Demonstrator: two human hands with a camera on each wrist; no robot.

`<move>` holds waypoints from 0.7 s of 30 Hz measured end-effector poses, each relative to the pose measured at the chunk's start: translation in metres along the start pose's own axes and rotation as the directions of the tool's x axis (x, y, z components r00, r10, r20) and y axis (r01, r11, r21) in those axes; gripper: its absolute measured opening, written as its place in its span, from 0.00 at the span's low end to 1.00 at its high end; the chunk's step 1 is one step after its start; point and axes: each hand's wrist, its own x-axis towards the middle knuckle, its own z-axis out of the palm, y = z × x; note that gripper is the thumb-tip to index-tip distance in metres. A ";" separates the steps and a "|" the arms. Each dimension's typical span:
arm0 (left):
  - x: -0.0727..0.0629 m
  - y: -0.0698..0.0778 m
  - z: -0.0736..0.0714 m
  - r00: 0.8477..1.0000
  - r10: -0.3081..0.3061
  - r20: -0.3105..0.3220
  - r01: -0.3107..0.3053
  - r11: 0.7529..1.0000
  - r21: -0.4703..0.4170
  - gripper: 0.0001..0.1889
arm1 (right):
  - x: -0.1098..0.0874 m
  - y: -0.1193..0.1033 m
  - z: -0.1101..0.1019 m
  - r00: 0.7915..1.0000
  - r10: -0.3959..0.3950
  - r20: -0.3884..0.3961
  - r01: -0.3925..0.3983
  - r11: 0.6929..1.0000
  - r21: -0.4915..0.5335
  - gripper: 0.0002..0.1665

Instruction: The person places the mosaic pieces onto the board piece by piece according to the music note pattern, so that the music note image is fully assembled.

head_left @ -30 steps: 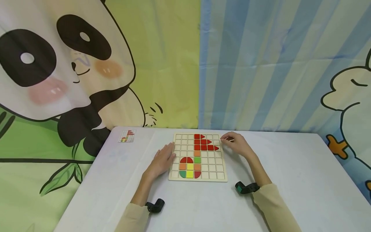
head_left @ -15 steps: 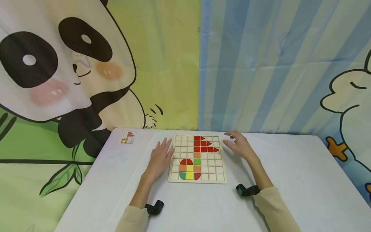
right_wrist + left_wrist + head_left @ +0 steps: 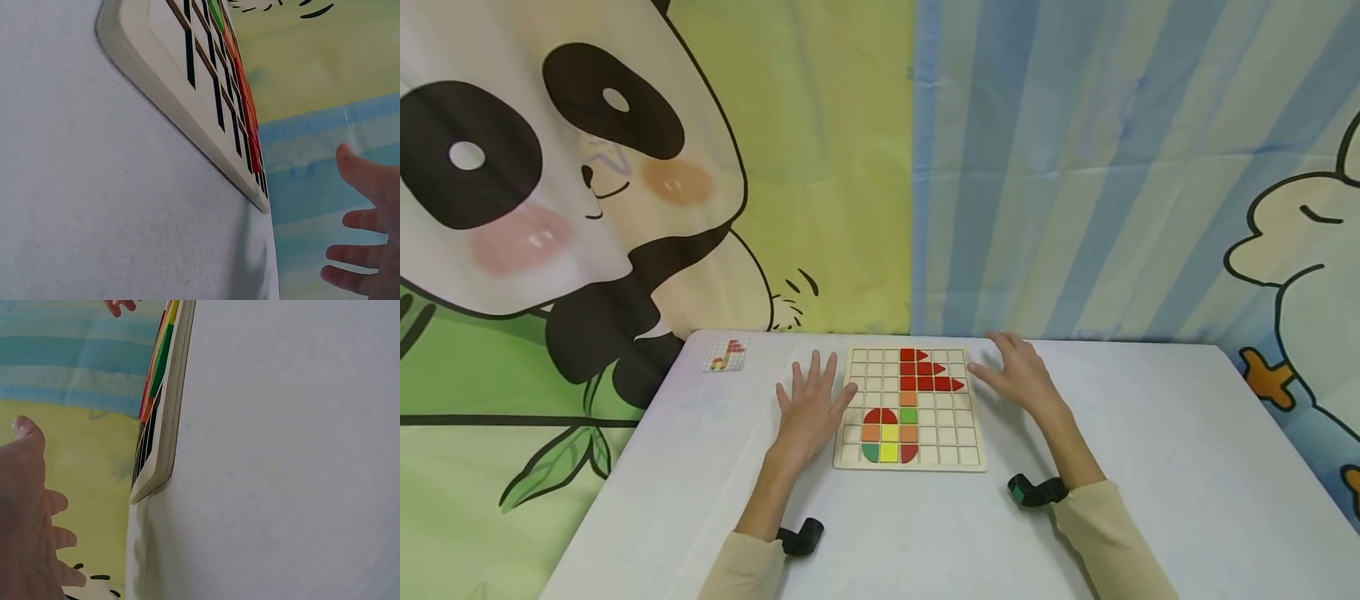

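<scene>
A square wooden grid board [image 3: 859, 383] lies flat on the table. Red square and pointed tiles [image 3: 925, 383] form stepped rows at its upper middle, above an orange and a green tile [image 3: 908, 415]. Lower left sits a cluster of rounded red and green pieces and yellow squares [image 3: 889, 452]. My left hand [image 3: 808, 414] is spread wide beside the board's left edge, thumb overlapping that edge in the head view. Off the right edge, my right hand [image 3: 1021, 377] has its fingers extended and apart. Both wrist views show the left hand [image 3: 25, 506] and right hand [image 3: 375, 231] holding nothing.
A small printed card [image 3: 726, 356] with a similar coloured pattern lies at the table's back left. The white table [image 3: 917, 533] runs back to a printed curtain [image 3: 1000, 167]. A black wrist camera [image 3: 802, 537] is strapped to each arm.
My left hand has drawn back slightly from the board's left edge and spread its fingers. The right hand's fingers have opened from a pinch; the thin strip seen at them no longer shows.
</scene>
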 end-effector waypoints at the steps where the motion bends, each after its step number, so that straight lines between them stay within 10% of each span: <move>1: 0.000 0.000 0.000 1.000 -0.001 0.000 0.001 1.000 0.001 0.41 | 0.000 -0.001 0.000 1.000 -0.005 -0.001 0.005 1.000 -0.007 0.43; 21: -0.004 0.007 -0.017 1.000 -0.014 0.018 0.012 0.992 0.124 0.48 | -0.001 -0.020 0.001 0.992 0.088 0.091 -0.078 0.991 -0.104 0.55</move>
